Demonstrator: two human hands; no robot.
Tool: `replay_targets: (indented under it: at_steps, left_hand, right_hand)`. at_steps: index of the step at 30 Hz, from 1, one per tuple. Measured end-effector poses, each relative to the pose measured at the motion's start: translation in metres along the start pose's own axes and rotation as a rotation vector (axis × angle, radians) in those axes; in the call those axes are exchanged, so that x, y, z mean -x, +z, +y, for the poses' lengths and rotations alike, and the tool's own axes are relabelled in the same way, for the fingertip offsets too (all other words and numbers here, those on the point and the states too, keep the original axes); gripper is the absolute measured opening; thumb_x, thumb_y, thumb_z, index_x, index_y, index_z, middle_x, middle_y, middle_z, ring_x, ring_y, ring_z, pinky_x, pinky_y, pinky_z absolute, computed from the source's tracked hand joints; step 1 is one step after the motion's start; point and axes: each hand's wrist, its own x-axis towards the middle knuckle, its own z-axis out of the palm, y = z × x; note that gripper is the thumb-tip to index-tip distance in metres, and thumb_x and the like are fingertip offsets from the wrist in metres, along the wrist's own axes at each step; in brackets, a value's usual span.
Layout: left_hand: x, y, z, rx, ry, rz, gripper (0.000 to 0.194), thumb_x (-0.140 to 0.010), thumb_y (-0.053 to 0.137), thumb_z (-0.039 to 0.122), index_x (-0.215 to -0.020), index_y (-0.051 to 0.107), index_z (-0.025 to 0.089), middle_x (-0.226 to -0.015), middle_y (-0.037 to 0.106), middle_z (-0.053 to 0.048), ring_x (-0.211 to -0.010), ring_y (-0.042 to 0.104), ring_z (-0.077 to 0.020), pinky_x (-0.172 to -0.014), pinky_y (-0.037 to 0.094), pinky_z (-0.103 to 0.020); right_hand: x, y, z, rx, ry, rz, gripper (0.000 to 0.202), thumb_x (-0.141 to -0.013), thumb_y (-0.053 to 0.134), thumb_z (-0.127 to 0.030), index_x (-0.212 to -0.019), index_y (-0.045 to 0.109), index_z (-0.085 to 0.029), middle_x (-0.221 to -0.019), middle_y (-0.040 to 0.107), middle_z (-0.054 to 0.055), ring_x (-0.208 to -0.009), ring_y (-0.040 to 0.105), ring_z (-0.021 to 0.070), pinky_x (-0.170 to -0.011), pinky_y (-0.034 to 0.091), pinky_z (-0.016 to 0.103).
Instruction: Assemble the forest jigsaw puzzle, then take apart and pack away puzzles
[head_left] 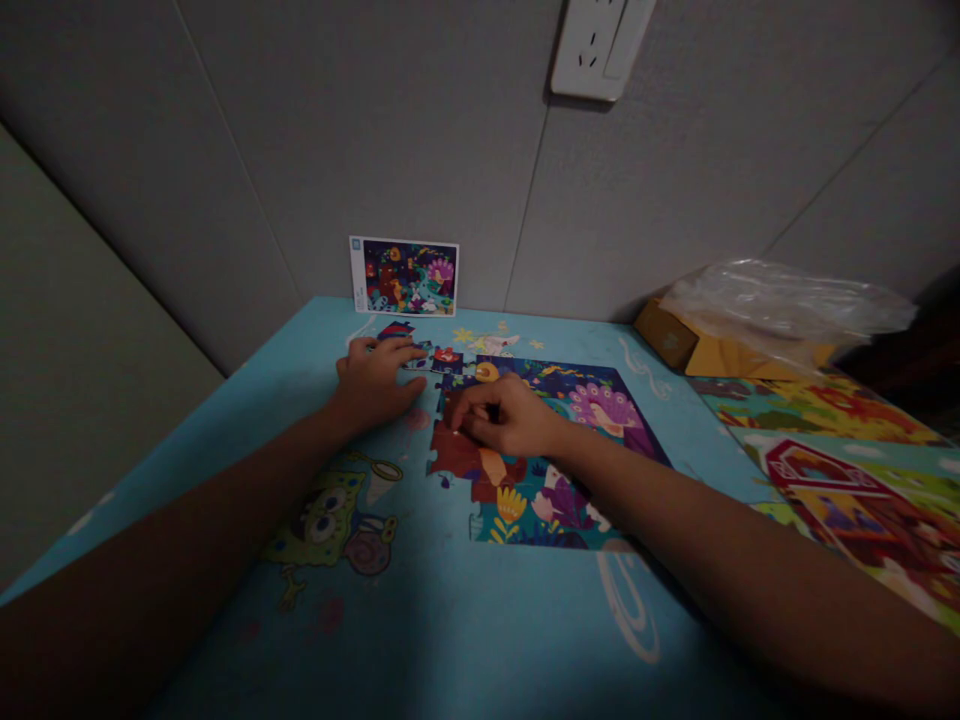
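Note:
A partly joined jigsaw puzzle [555, 510] lies on the blue tabletop, showing a peacock, flowers and a brown animal, its left edge ragged. My right hand [506, 415] rests over its left part, thumb and fingers curled together against the brown area. Whatever sits between those fingertips is hidden. To the left, my left hand [379, 380] lies with fingers spread over loose puzzle pieces [396, 331], partly covering them. Another dark piece with a red and white figure [448, 358] sits beside the puzzle's upper left corner, apart from my right hand.
A picture card [409, 278] of the same scene leans on the grey wall. Right of the puzzle are a yellow box [720, 352] with clear plastic wrap [787, 300] and another colourful puzzle picture [847, 480]. A wall socket [600, 50] is above. Cartoon figures decorate the tabletop [375, 640].

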Motion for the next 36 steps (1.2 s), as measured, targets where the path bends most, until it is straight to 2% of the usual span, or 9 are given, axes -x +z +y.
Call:
replay_targets:
  at_steps: [5, 7, 11, 13, 16, 21, 27, 32, 36]
  left_hand:
    - [0.0005, -0.0031, 0.0014, -0.007, 0.039, 0.052, 0.027, -0.076, 0.062, 0.041, -0.096, 0.070, 0.025, -0.119, 0.066, -0.004, -0.112, 0.044, -0.0348, -0.092, 0.034, -0.051]
    - [0.0013, -0.0033, 0.0026, -0.022, 0.049, 0.053, 0.030, -0.076, 0.063, 0.040, -0.101, 0.070, 0.024, -0.123, 0.064, -0.005, -0.113, 0.043, -0.0357, -0.091, 0.034, -0.051]
    - [0.0029, -0.0012, 0.0038, -0.020, 0.067, -0.015, 0.048, -0.080, 0.058, 0.037, -0.127, 0.060, 0.028, -0.142, 0.053, -0.004, -0.121, 0.038, -0.0384, -0.094, 0.032, -0.054]
    - [0.0031, -0.0002, 0.0036, -0.022, 0.071, -0.037, 0.048, -0.081, 0.056, 0.037, -0.128, 0.060, 0.027, -0.139, 0.056, -0.005, -0.121, 0.038, -0.0381, -0.095, 0.032, -0.055]
    - [0.0026, 0.0001, 0.0030, -0.043, 0.057, -0.008, 0.046, -0.080, 0.059, 0.041, -0.122, 0.064, 0.026, -0.131, 0.060, -0.006, -0.116, 0.042, -0.0365, -0.093, 0.035, -0.052]
    - [0.0005, -0.0011, 0.0044, -0.054, -0.009, 0.045, 0.042, -0.079, 0.059, 0.043, -0.115, 0.068, 0.023, -0.119, 0.064, -0.009, -0.113, 0.046, -0.0338, -0.095, 0.038, -0.048]
    - [-0.0022, -0.0050, 0.0060, -0.078, -0.205, 0.067, 0.048, -0.075, 0.060, 0.049, -0.113, 0.068, 0.022, -0.105, 0.064, -0.013, -0.109, 0.050, -0.0360, -0.094, 0.041, -0.051]
    - [0.0003, -0.0071, 0.0051, -0.140, -0.326, 0.089, 0.053, -0.074, 0.057, 0.046, -0.119, 0.066, 0.019, -0.114, 0.058, -0.020, -0.114, 0.046, -0.0444, -0.089, 0.042, -0.058]
    - [0.0025, -0.0048, 0.0052, -0.086, -0.247, 0.103, 0.052, -0.073, 0.058, 0.040, -0.122, 0.064, 0.023, -0.135, 0.051, -0.016, -0.123, 0.040, -0.0439, -0.094, 0.038, -0.060]
  right_hand:
    - [-0.0002, 0.0004, 0.0001, 0.007, -0.004, 0.000, 0.022, -0.071, 0.050, -0.010, -0.079, 0.070, -0.013, -0.046, 0.047, -0.007, -0.042, 0.042, 0.0061, -0.049, 0.031, 0.020]
    - [-0.0002, 0.0002, -0.0003, 0.012, 0.000, 0.002, 0.022, -0.071, 0.050, -0.010, -0.079, 0.070, -0.013, -0.047, 0.047, -0.007, -0.043, 0.042, 0.0060, -0.049, 0.031, 0.020]
    - [-0.0003, -0.0003, -0.0012, 0.002, -0.004, 0.014, 0.020, -0.072, 0.051, -0.009, -0.078, 0.070, -0.013, -0.044, 0.045, -0.008, -0.042, 0.040, 0.0058, -0.050, 0.032, 0.020]
    - [-0.0005, -0.0003, -0.0009, -0.006, -0.009, 0.021, 0.020, -0.071, 0.051, -0.009, -0.077, 0.070, -0.013, -0.044, 0.044, -0.008, -0.041, 0.040, 0.0058, -0.050, 0.032, 0.020]
    - [-0.0008, 0.0001, 0.0005, -0.015, -0.017, 0.036, 0.021, -0.070, 0.050, -0.008, -0.076, 0.070, -0.013, -0.043, 0.042, -0.009, -0.040, 0.039, 0.0056, -0.048, 0.031, 0.019]
    - [-0.0008, 0.0006, 0.0020, 0.004, -0.010, 0.044, 0.023, -0.068, 0.050, -0.008, -0.077, 0.071, -0.013, -0.045, 0.044, -0.008, -0.041, 0.040, 0.0058, -0.047, 0.030, 0.019]
    - [-0.0008, 0.0003, 0.0004, -0.001, -0.002, 0.039, 0.023, -0.070, 0.050, -0.007, -0.078, 0.071, -0.012, -0.044, 0.043, -0.008, -0.040, 0.039, 0.0059, -0.048, 0.030, 0.021]
    - [-0.0009, 0.0006, 0.0002, -0.022, 0.018, 0.027, 0.022, -0.071, 0.050, -0.008, -0.078, 0.070, -0.012, -0.043, 0.042, -0.009, -0.040, 0.039, 0.0056, -0.048, 0.030, 0.021]
    - [-0.0008, 0.0004, 0.0004, -0.020, 0.018, 0.026, 0.021, -0.071, 0.050, -0.008, -0.078, 0.070, -0.013, -0.044, 0.043, -0.008, -0.041, 0.038, 0.0055, -0.048, 0.029, 0.021]
